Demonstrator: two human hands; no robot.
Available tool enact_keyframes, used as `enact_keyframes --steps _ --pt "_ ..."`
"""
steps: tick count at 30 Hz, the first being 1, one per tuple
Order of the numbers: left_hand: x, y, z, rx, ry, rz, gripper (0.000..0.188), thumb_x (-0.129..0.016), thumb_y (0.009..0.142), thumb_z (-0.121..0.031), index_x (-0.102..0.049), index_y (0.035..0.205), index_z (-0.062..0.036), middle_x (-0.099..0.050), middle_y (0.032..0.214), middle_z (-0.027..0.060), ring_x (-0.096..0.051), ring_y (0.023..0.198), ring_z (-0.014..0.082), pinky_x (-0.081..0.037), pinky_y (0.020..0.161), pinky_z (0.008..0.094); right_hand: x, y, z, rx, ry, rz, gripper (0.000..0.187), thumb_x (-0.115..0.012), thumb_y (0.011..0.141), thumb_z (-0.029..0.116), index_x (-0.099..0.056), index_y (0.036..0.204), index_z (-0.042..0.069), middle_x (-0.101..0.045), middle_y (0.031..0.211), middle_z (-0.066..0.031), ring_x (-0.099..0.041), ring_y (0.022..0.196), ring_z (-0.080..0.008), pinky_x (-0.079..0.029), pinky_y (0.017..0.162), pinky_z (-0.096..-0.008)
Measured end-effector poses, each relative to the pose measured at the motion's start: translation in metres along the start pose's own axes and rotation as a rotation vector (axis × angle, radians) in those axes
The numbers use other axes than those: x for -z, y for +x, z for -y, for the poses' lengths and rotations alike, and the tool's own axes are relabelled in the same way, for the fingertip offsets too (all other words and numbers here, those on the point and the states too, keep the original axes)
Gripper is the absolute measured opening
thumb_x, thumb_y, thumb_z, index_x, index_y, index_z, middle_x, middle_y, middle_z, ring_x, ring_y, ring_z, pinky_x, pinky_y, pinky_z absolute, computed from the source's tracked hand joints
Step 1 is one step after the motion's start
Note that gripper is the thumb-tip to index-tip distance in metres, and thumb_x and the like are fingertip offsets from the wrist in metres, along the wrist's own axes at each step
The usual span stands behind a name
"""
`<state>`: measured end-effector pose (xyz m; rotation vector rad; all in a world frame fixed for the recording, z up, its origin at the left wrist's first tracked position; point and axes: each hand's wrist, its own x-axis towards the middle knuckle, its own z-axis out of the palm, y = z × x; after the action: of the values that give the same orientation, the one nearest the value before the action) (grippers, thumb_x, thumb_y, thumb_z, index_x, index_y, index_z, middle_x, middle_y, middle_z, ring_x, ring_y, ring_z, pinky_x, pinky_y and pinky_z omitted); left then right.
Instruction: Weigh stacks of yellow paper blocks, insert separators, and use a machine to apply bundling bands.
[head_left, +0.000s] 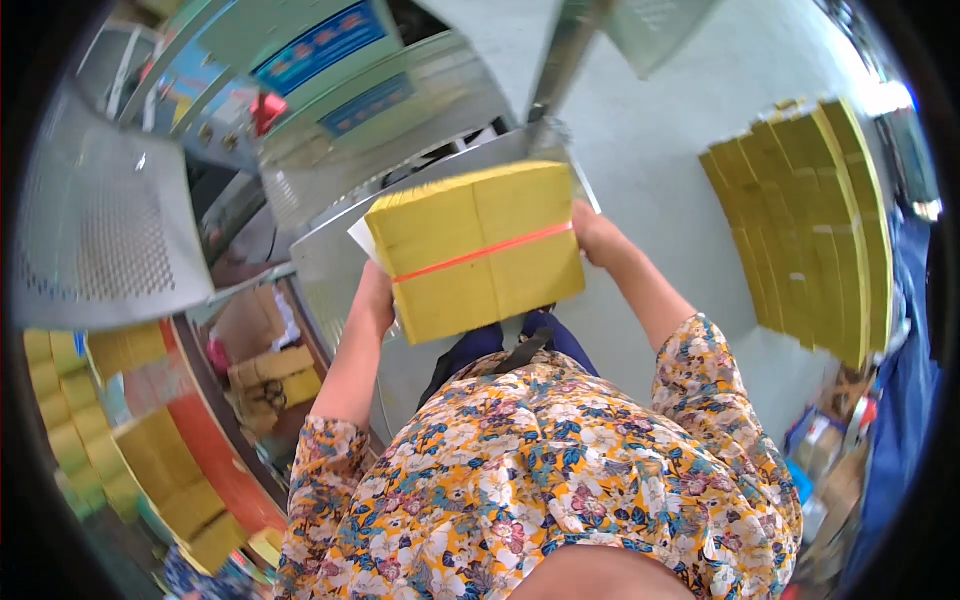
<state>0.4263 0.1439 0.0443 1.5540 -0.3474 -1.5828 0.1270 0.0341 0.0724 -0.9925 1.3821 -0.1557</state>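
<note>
A thick bundle of yellow paper sheets (440,215) is held up in front of my body, slightly tilted. Around its middle runs a pinkish-red strap (487,252). My left hand (376,290) grips the bundle's left side, its fingers mostly hidden behind the edge. On the opposite side my right hand (597,236) is closed on the bundle near the end of the strap. A white corner (362,238), perhaps paper, sticks out by the left edge. Beyond and partly under the bundle lies a metal work surface (312,258).
A pale green machine (300,45) with blue labels stands at the far left, beside a perforated steel plate (120,220). Yellow stacks (165,460) lie on a red surface (215,440) at left. A tall yellow pile (805,225) and blue tarp (908,340) stand right.
</note>
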Motion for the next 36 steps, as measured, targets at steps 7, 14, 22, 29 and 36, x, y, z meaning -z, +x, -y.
enact_keyframes --steps 7,14,22,29,36 --pt "-0.107 -0.023 0.035 0.031 0.034 0.265 0.046 -0.056 0.095 -0.039 -0.056 0.123 -0.0026 -0.062 0.114 0.0106 -0.065 0.097 0.0194 -0.055 0.077 0.0324 0.023 -0.061 -0.164 0.087 0.74 -0.222 0.041 -0.053 0.093 0.045 -0.068 0.108 0.01 -0.067 0.093 -0.0011 -0.06 0.083 -0.0118 -0.048 0.066 -0.0357" --pt "-0.288 -0.059 0.071 0.076 0.35 0.491 0.052 -0.055 0.096 -0.04 -0.052 0.132 -0.0032 -0.061 0.12 0.011 -0.063 0.101 0.0203 -0.055 0.08 0.0325 0.107 -0.156 -0.276 0.064 0.967 -0.364 0.039 -0.045 0.095 0.047 -0.064 0.112 0.017 -0.064 0.094 0.0012 -0.057 0.083 -0.0116 -0.044 0.069 -0.0332" --pt "-0.508 -0.069 0.183 0.059 0.63 0.809 0.05 -0.051 0.097 -0.039 -0.049 0.133 -0.004 -0.06 0.118 0.0105 -0.062 0.1 0.0198 -0.054 0.079 0.0336 0.248 -0.289 -0.393 0.231 1.155 -0.766 0.047 -0.043 0.1 0.041 -0.059 0.126 0.004 -0.062 0.121 -0.0089 -0.056 0.111 -0.0175 -0.044 0.095 -0.0345" --pt "-0.676 -0.102 0.226 0.086 0.663 0.898 0.055 -0.044 0.099 -0.048 -0.047 0.134 -0.0055 -0.058 0.121 0.0103 -0.06 0.105 0.0214 -0.053 0.084 0.0345 0.345 -0.31 -0.472 0.339 1.266 -0.936 0.047 -0.042 0.103 0.039 -0.055 0.131 0.004 -0.06 0.123 -0.0081 -0.054 0.114 -0.0146 -0.043 0.097 -0.0312" --pt "-0.809 -0.068 0.247 0.061 0.698 0.982 0.063 -0.036 0.101 -0.055 -0.042 0.14 -0.0067 -0.054 0.129 0.0099 -0.056 0.114 0.0202 -0.05 0.092 0.0346 0.465 -0.301 -0.497 0.325 1.164 -0.88 0.043 -0.044 0.102 0.035 -0.056 0.129 0.003 -0.062 0.12 -0.0076 -0.059 0.106 -0.0158 -0.049 0.089 -0.032"
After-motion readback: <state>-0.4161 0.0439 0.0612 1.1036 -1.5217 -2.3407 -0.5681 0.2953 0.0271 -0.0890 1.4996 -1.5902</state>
